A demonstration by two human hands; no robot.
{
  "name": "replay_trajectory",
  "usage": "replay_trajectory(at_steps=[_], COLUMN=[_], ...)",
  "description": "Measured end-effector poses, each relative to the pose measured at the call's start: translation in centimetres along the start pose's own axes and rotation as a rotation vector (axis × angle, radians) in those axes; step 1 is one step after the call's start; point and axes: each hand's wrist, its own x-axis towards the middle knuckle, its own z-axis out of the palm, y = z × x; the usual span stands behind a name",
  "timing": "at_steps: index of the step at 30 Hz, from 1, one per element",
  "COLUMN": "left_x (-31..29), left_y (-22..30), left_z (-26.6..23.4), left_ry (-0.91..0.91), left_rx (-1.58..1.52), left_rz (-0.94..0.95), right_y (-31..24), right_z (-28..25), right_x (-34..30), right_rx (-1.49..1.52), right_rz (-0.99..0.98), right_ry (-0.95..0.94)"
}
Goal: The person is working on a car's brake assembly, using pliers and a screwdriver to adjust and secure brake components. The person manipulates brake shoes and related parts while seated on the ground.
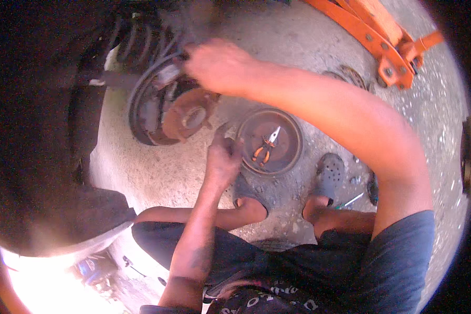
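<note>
A drum brake assembly stands at the left, with a dark round backing plate, a curved brake shoe and a rusty hub in the middle. My right hand reaches across to the plate's upper edge, its fingers curled and their tips in shadow; what they grip is not clear. Below the hub, apart from it, my left hand is held up with bent, dark fingers, slightly blurred. Beside that hand a brake drum lies open side up on the ground, and pliers with orange and black handles rest inside it.
A coil spring rises behind the brake, and a dark vehicle body fills the left. Orange metal equipment stands at the far right. Rusty curved parts lie past my right forearm. A screwdriver lies near my right shoe.
</note>
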Motion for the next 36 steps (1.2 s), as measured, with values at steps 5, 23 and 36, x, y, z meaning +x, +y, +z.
replay_trajectory(at_steps=[5,23,36], left_x=[0.2,-0.5,-0.8], left_y=[0.0,0.6,0.9], left_z=[-0.9,-1.8,-7.6], left_ry=[0.015,0.166,0.644], left_rx=[-0.030,0.019,-1.098], left_rz=[0.003,0.150,-0.243], right_y=[-0.2,1.7,1.9], right_z=[0.2,-0.9,-0.3], right_x=[0.4,0.7,0.9], right_rx=[-0.180,-0.013,0.182], right_rz=[-0.037,-0.004,-0.129], right_ry=[-0.102,-0.155,0.003])
